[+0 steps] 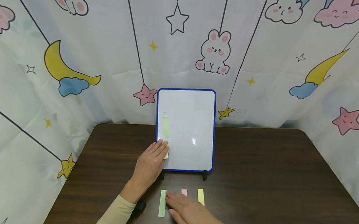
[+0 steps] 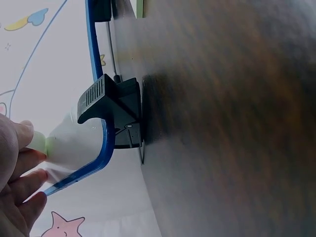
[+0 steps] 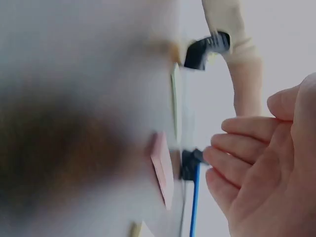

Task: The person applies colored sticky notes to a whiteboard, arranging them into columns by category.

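Observation:
My left hand (image 1: pixel 151 159) rests on the lower left of a small whiteboard (image 1: pixel 191 126), its fingers extended flat over a pale green sticky strip (image 1: pixel 166 155). Only part of that strip shows beside the fingertips. Just above it, another light green strip (image 1: pixel 166 126) sticks upright to the board. Over the table in front, my right hand (image 1: pixel 193 214) stretches its fingers with nothing held, as its bare palm (image 3: pixel 261 168) shows in the right wrist view. Its fingertips are beside a green strip pad (image 1: pixel 162 204) and partly cover a pink pad (image 1: pixel 184 192) and a yellow pad (image 1: pixel 201 196).
Black clip feet (image 1: pixel 205 175) support the board near its lower edge. A dark object (image 1: pixel 139 208) lies beside the left forearm. Behind the brown table (image 1: pixel 270 181) hangs a curtain (image 1: pixel 110 30) printed with stars, moons and rabbits.

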A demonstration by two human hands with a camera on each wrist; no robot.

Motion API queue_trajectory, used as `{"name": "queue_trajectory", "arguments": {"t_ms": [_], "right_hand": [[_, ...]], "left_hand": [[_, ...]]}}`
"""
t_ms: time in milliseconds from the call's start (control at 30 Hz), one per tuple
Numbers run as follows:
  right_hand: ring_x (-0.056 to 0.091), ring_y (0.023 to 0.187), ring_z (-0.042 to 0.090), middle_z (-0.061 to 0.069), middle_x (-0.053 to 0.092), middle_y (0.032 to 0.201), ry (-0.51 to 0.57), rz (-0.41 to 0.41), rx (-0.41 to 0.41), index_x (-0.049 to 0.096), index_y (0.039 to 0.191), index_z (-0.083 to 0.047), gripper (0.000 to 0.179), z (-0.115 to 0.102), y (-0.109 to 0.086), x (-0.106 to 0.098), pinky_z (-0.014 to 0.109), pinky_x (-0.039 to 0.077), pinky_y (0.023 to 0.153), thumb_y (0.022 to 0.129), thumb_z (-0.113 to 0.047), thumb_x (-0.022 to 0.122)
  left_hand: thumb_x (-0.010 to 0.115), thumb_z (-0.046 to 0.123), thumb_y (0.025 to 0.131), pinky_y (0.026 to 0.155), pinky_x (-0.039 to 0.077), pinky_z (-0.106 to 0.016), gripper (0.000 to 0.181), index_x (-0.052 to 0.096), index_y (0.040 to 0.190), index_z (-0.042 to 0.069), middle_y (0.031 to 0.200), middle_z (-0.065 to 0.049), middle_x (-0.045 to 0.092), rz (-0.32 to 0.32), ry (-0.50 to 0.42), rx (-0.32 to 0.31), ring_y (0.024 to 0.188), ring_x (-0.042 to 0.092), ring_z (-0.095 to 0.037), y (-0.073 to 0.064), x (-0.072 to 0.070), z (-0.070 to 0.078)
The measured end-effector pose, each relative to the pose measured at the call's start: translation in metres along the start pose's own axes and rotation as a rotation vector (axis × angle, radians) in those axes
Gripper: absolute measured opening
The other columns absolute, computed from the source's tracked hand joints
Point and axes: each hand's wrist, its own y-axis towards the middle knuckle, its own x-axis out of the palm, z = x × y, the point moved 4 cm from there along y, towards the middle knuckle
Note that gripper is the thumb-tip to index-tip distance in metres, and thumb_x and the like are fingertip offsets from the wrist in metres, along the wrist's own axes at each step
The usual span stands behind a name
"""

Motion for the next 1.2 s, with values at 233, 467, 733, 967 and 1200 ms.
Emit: {"name": "queue_trajectory", "arguments": {"t_ms": [233,467,733,967,1200], "right_hand": [[0.04,0.144,0.015,-0.006,0.038,0.157,-0.017,0.16,0.121,0.042,0.149,-0.019,0.051,0.016,-0.007,-0.022,0.045,0.044,0.112,0.107,-0.042,0.026],[0.035,0.146,0.013,-0.005,0.037,0.158,-0.018,0.295,0.168,0.04,0.15,-0.019,0.05,0.034,-0.01,-0.037,0.043,0.041,0.114,0.106,-0.041,0.031],[0.038,0.145,0.016,0.0,0.04,0.157,-0.022,0.442,0.235,0.042,0.148,-0.012,0.05,0.064,-0.015,-0.052,0.043,0.04,0.115,0.104,-0.034,0.043],[0.035,0.147,0.018,0.001,0.035,0.159,-0.089,0.475,0.291,0.04,0.15,-0.012,0.051,0.078,-0.019,-0.064,0.043,0.036,0.117,0.104,-0.034,0.043],[0.031,0.149,0.019,0.0,0.029,0.162,-0.132,0.467,0.324,0.036,0.152,-0.012,0.053,0.085,-0.021,-0.066,0.044,0.034,0.119,0.104,-0.033,0.042]], "left_hand": [[0.079,0.009,0.079,0.107,0.049,-0.041,0.046,0.067,0.124,0.007,0.131,-0.008,0.066,-0.016,0.014,0.001,0.125,0.061,-0.025,-0.001,0.0,0.0],[0.079,0.009,0.08,0.108,0.048,-0.041,0.047,0.066,0.125,0.007,0.133,-0.009,0.065,-0.031,0.008,-0.003,0.127,0.06,-0.025,-0.001,0.0,0.0],[0.079,0.008,0.079,0.106,0.05,-0.041,0.045,0.068,0.123,0.006,0.13,-0.009,0.066,-0.009,0.004,0.01,0.125,0.061,-0.026,-0.001,0.0,0.0],[0.075,0.01,0.083,0.107,0.049,-0.041,0.042,0.067,0.124,0.006,0.132,-0.01,0.065,-0.031,-0.007,0.004,0.126,0.061,-0.026,0.0,0.0,-0.001],[0.07,0.013,0.085,0.107,0.049,-0.041,0.039,0.067,0.123,0.005,0.132,-0.01,0.065,-0.025,-0.012,0.005,0.126,0.061,-0.027,0.001,0.0,0.001]]}}
